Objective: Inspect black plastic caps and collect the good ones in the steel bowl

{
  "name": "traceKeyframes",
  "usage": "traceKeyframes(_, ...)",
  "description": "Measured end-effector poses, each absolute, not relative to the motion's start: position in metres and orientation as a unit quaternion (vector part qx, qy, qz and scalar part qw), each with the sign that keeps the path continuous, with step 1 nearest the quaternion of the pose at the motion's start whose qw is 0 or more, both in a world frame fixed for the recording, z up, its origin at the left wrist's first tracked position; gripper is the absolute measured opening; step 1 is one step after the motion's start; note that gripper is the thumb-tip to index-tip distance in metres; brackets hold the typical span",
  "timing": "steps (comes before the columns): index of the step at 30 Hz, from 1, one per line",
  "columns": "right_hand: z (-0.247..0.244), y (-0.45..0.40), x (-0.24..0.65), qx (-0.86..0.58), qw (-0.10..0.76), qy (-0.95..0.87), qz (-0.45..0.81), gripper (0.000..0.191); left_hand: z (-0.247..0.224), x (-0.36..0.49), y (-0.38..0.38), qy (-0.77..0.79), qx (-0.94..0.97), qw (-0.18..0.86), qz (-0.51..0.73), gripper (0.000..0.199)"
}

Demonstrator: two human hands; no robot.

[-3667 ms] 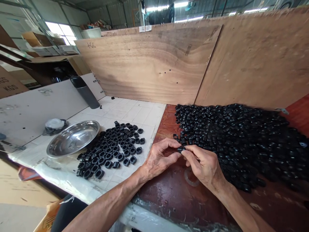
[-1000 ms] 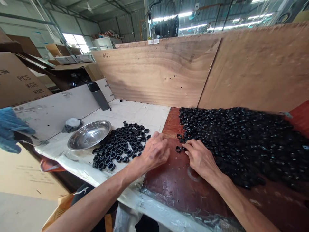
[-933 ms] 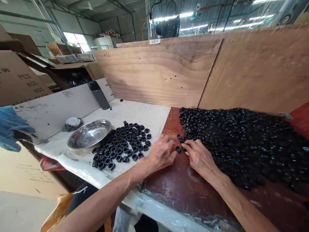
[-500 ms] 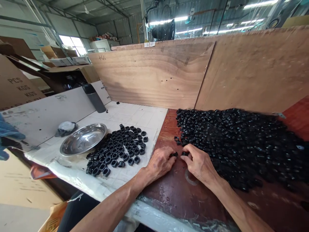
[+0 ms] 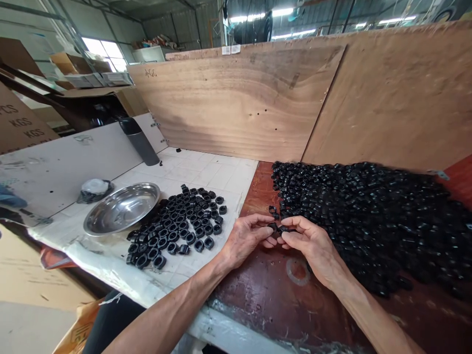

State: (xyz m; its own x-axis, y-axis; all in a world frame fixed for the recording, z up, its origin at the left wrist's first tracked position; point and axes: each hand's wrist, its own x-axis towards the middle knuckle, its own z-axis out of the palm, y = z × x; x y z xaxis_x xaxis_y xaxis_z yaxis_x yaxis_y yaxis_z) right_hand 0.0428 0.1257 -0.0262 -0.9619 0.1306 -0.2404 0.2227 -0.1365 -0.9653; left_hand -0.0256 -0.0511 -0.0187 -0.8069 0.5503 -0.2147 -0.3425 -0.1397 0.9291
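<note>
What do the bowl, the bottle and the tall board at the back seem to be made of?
Bowl: shiny metal, probably stainless steel; it shows bright, mirror-like reflections.
Bottle: matte dark grey body, perhaps coated metal or plastic; the look does not settle it. Its black cap looks like plastic.
Board: bare wood, likely plywood, with wavy grain.

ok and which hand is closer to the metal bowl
Your left hand. It's across the black rings from the bowl; your right hand is farther off, beside the big black pile.
</note>
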Motion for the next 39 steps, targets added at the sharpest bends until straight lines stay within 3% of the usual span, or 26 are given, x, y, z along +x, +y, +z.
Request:
traceKeyframes(9,-0.022,0.118,0.043,0.082,0.005,0.702,-0.708,0.035,-0.015,-0.022,-0.053,0.587,0.096,0.28,0.754,0.042)
traceKeyframes(13,-0.016,0.119,0.046,0.06,0.012,0.669,-0.741,0.04,-0.014,-0.025,-0.055,0.523,0.097,0.302,0.791,0.037)
traceKeyframes(18,-0.018,0.123,0.047,0.063,-0.072,0.721,-0.686,0.034,-0.019,-0.025,-0.054,0.515,0.106,0.304,0.795,0.045)
traceKeyframes(25,-0.025,0.124,0.047,-0.044,-0.2,0.826,-0.525,0.013,-0.017,-0.019,-0.052,0.561,0.126,0.292,0.764,0.039)
traceKeyframes(33,-0.025,0.124,0.046,-0.085,-0.241,0.862,-0.437,0.016,-0.014,-0.017,-0.053,0.644,0.256,0.154,0.704,0.021)
traceKeyframes(35,-0.028,0.123,0.046,-0.096,-0.26,0.869,-0.41,0.021,-0.014,-0.017,-0.052,0.648,0.261,0.15,0.7,0.021)
traceKeyframes(39,-0.027,0.122,0.049,-0.083,-0.286,0.862,-0.411,0.01,-0.015,-0.015,-0.051,0.618,0.202,0.21,0.73,0.024)
